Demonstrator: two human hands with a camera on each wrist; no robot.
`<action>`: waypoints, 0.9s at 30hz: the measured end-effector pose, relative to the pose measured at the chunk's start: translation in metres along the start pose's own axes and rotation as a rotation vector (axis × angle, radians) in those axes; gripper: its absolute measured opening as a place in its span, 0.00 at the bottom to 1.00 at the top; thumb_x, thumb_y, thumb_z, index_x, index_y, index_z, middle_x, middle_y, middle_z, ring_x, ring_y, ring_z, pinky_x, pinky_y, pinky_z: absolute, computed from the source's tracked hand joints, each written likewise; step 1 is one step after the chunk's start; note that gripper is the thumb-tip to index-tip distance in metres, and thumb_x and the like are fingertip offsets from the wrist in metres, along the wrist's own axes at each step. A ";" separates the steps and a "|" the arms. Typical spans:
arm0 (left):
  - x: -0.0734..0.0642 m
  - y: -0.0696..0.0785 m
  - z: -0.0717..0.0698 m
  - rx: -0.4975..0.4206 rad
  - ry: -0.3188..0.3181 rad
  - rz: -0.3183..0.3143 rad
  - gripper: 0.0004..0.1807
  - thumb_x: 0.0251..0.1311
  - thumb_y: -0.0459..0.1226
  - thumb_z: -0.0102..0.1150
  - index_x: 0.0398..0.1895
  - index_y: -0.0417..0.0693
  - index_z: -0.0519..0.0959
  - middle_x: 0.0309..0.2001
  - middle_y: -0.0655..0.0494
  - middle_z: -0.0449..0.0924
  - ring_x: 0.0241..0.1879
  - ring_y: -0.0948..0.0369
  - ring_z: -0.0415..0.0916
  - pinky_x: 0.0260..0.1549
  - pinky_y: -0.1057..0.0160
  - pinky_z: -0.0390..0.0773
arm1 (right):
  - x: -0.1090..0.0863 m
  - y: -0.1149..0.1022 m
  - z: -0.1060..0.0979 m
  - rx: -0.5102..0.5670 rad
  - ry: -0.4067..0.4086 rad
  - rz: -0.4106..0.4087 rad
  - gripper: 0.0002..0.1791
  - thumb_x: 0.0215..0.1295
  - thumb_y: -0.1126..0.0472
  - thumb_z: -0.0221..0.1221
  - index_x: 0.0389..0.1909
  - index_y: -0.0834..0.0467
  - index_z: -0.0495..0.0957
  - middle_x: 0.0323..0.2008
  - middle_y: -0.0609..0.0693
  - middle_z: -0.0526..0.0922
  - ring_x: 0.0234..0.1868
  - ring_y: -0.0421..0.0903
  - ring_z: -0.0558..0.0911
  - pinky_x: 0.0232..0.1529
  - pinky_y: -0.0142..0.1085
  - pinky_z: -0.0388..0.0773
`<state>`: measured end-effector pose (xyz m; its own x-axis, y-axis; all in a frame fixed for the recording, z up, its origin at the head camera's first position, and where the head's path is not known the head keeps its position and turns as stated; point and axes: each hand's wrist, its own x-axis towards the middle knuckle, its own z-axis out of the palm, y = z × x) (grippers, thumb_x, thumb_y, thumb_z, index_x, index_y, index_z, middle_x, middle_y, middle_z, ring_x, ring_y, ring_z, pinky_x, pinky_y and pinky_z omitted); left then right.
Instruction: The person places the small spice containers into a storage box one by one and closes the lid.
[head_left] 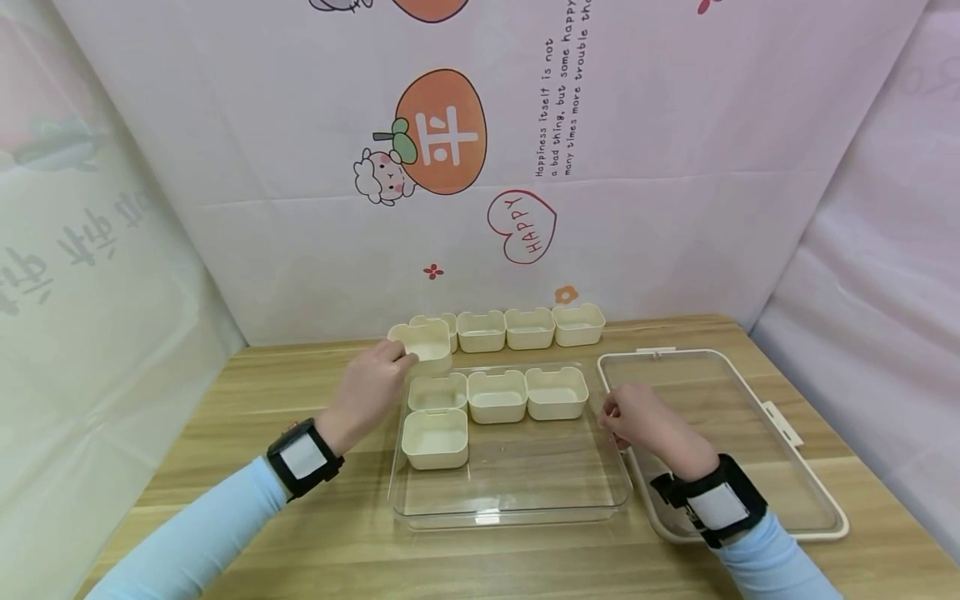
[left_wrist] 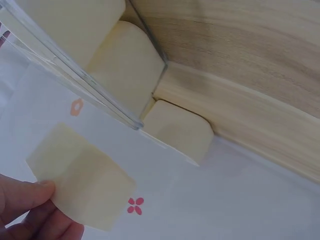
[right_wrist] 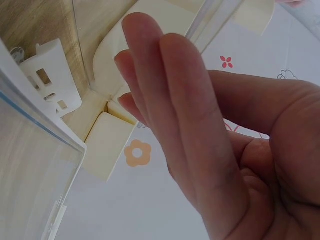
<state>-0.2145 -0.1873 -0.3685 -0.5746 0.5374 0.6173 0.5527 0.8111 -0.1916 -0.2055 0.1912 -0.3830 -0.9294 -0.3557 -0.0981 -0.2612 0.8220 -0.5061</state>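
My left hand (head_left: 371, 387) pinches the rim of a small cream bin (head_left: 429, 348), thumb on one side and curled fingers on the other. That bin hangs tilted above the back left corner of a clear tray (head_left: 540, 479). Inside the tray, three cream bins (head_left: 497, 400) line the back, and another bin (head_left: 435, 443) sits in front of the left one. By the tray's right wall is my right hand (head_left: 648, 421), with nothing in its grasp. In the right wrist view its fingers (right_wrist: 195, 100) are fairly straight and held together.
A row of cream bins (head_left: 529, 331) stands behind the tray along the cloth backdrop (head_left: 637, 250). To the right lies a clear lid (head_left: 720, 417) with a cream rim and clips, under my right forearm. Everything rests on a wooden table (head_left: 300, 533).
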 end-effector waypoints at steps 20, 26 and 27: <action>0.008 0.032 -0.006 -0.030 0.037 0.045 0.17 0.50 0.20 0.49 0.30 0.43 0.86 0.22 0.55 0.73 0.24 0.61 0.70 0.21 0.68 0.71 | 0.000 0.000 0.002 0.011 -0.011 0.026 0.06 0.61 0.68 0.58 0.32 0.69 0.81 0.23 0.55 0.83 0.17 0.40 0.80 0.21 0.32 0.77; 0.012 0.042 -0.008 -0.025 0.048 0.073 0.16 0.49 0.20 0.51 0.29 0.44 0.86 0.22 0.55 0.74 0.23 0.61 0.71 0.20 0.68 0.71 | -0.001 0.000 0.001 0.013 -0.006 0.024 0.07 0.60 0.68 0.58 0.34 0.69 0.80 0.24 0.56 0.83 0.18 0.40 0.80 0.22 0.33 0.77; 0.013 0.044 -0.008 -0.024 0.052 0.077 0.16 0.49 0.20 0.51 0.29 0.44 0.86 0.22 0.55 0.74 0.23 0.61 0.71 0.20 0.68 0.72 | -0.001 0.000 0.001 0.013 -0.008 0.023 0.07 0.61 0.68 0.58 0.34 0.70 0.80 0.24 0.56 0.83 0.18 0.41 0.80 0.22 0.33 0.77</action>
<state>-0.1925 -0.1470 -0.3627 -0.4980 0.5849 0.6403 0.6089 0.7615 -0.2221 -0.2043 0.1910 -0.3838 -0.9331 -0.3400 -0.1167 -0.2360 0.8244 -0.5145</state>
